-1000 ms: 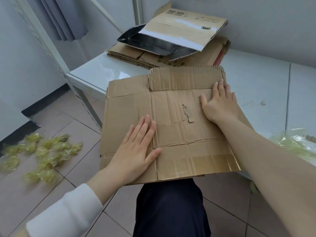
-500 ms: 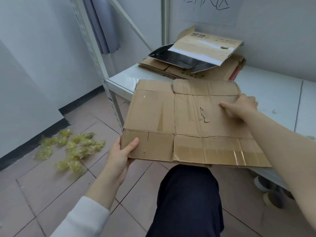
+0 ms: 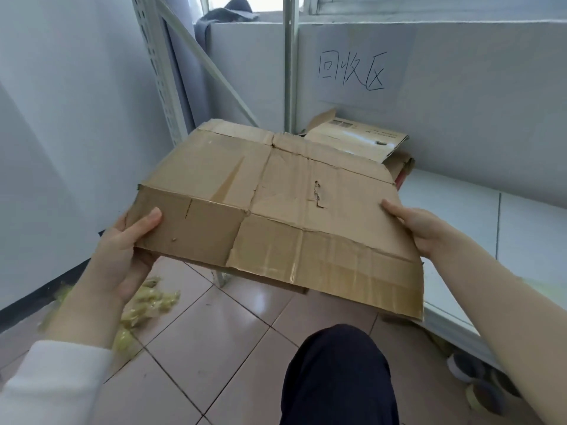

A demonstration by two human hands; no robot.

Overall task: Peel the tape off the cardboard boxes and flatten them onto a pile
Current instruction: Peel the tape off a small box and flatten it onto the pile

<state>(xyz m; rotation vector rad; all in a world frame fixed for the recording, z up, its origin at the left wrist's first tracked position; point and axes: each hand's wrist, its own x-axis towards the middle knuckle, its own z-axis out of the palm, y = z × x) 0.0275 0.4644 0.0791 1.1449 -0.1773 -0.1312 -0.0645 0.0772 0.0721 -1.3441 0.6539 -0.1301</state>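
A flattened brown cardboard box (image 3: 276,210) hangs in the air in front of me, tilted up toward the shelf. My left hand (image 3: 129,240) grips its near left corner, thumb on top and fingers underneath. My right hand (image 3: 414,225) holds its right edge, thumb lying on the top face, fingers hidden below. Strips of clear tape still shine along the near edge. Behind the box, the pile of flattened boxes (image 3: 362,142) lies at the back of the white shelf, mostly hidden by the held cardboard.
The white shelf (image 3: 460,216) stretches to the right, with a metal upright (image 3: 290,72) and a wall bearing handwritten characters behind it. Crumpled yellowish tape (image 3: 147,302) lies on the tiled floor at left. My dark trouser leg (image 3: 337,378) is below; tape rolls (image 3: 478,391) sit under the shelf.
The flattened box has been lifted off my lap and the shelf edge and raised toward the pile. Both hands went from pressing flat on it to gripping its left corner and right edge.
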